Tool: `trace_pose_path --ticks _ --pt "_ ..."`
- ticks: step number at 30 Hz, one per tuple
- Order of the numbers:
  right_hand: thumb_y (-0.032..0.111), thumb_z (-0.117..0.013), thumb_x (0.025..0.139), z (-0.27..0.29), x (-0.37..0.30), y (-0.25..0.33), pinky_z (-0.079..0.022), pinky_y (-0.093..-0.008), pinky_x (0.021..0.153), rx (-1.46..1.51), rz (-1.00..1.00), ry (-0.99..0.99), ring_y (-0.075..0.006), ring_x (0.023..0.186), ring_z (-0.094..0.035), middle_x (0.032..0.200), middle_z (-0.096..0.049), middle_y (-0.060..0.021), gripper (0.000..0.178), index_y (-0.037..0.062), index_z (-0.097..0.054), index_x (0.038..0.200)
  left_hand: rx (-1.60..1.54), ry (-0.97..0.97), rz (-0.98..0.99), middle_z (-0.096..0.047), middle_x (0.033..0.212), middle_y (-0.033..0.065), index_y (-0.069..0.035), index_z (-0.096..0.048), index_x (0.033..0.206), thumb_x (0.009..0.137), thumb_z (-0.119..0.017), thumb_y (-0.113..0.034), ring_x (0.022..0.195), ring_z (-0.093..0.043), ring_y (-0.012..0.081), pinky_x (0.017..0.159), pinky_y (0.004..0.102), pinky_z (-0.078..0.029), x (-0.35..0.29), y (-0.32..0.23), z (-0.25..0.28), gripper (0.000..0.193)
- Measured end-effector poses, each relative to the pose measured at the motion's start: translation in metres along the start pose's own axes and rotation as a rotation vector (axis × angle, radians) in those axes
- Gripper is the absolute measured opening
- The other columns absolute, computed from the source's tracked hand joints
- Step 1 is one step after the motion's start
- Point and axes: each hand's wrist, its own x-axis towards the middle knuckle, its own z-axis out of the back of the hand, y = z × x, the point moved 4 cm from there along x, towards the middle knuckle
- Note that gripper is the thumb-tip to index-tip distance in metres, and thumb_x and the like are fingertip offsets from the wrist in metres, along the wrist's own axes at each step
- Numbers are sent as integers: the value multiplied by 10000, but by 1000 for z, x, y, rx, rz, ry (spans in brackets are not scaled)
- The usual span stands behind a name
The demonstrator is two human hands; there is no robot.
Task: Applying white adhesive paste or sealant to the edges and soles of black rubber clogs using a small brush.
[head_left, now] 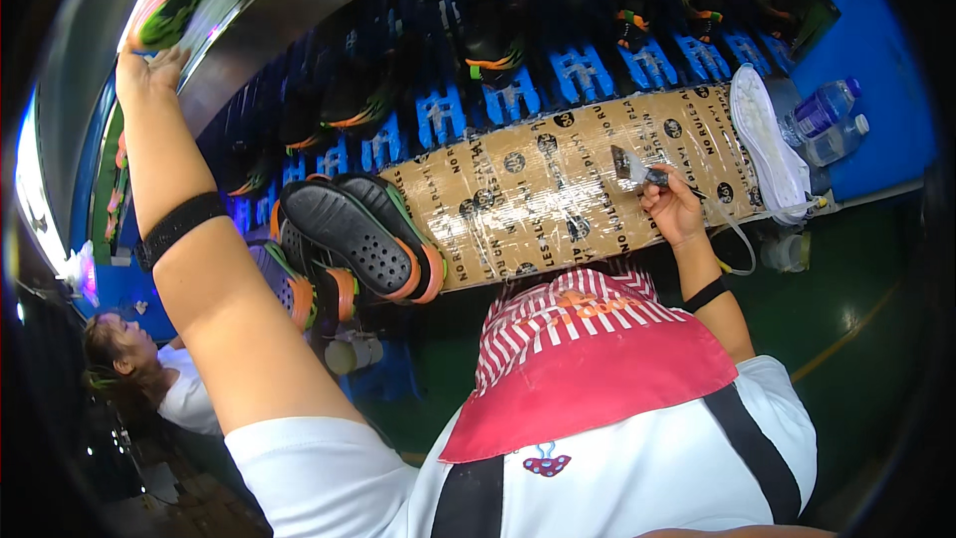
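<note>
Open cardboard (528,204) between black shoes (349,239) and one white sole-shaped tray (765,134), two bottles (823,112) beyond it, one brush (656,177) clamped in right hand (677,209) over cardboard, left hand (152,75) well apart, at one orange-green shoe (179,10), grip unclear

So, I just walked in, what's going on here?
The person's right hand holds a small brush over some taped cardboard; whether it touches is hard to tell. The left hand is stretched out to the upper left, at an orange and green shoe, its grip unclear. More shoes with black soles overlap by the cardboard's left end, and two bottles sit past its right end. Another person is off to the left.
</note>
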Motion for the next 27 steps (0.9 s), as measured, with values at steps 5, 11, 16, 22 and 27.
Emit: trace_pose_path --ticks 5,11,16,22,27 --pt "158 -526 833 10 -3 5 -404 -292 640 17 53 -36 -159 706 -524 787 -562 -94 265 13 -503 1054 364 128 -410 -441 1199 165 -6 -374 1262 832 -526 -277 1152 -395 273 986 395 -264 -85 43 9 531" --pt "154 -530 829 8 -3 3 -396 -293 635 14 -10 -30 -165 701 -509 791 -556 -93 254 14 -511 1040 891 138 -392 -490 1165 182 30 -402 1232 783 -558 -101 1088 -457 225 930 321 -334 -174 155 120 493" --pt "158 -525 830 4 0 0 -385 -294 631 13 -25 -33 -164 699 -492 778 -547 -93 250 17 -511 1036 1155 -40 -59 -388 1254 254 -18 -211 1334 740 -558 -50 1145 -430 305 964 339 -312 -205 240 198 689" --pt "187 -531 828 6 -2 2 -362 -280 631 -16 -23 -38 -158 677 -454 766 -531 -85 275 27 -504 1050 1260 -133 77 -489 1163 248 -59 -160 1357 681 -565 10 1062 -508 324 903 336 -367 -189 252 228 791" --pt "203 -538 828 10 -1 0 -350 -279 632 -45 -26 -35 -153 681 -445 762 -520 -79 293 35 -501 1065 1121 -187 103 -595 985 221 -24 -208 1336 672 -564 19 910 -591 298 826 307 -415 -185 260 244 754"
